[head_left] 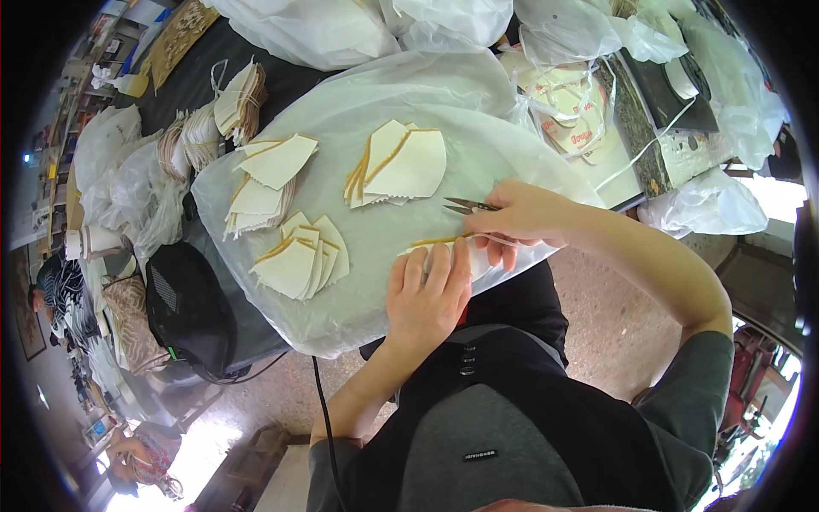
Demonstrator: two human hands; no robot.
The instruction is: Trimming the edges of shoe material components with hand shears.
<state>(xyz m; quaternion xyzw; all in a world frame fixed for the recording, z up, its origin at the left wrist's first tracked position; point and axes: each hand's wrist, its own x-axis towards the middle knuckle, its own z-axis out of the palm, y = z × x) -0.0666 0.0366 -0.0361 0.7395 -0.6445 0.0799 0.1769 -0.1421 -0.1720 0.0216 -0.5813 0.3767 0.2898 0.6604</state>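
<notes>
Close to the table's near edge, my left hand (431, 290) has its fingers bent over a white cut piece with a yellow-brown edge (442, 241); part of the piece is hidden under the fingers. My right hand (516, 218) is closed around small dark scissors (465, 206), their pointed blades facing left and slightly apart. Its lower fingers are at the right end of the same piece, beside a thin white strip (505, 240). Beyond my hands lie fanned stacks of similar white pieces: a back stack (397, 162), a left stack (264, 183) and a nearer stack (303, 256).
Milky plastic sheeting (367, 239) covers the work surface. Tied bundles of pieces (239, 98) stand at the back left, near a black mesh-covered object (189, 303). White plastic bags (444, 21) line the back. A black cable (324, 401) hangs below the near edge.
</notes>
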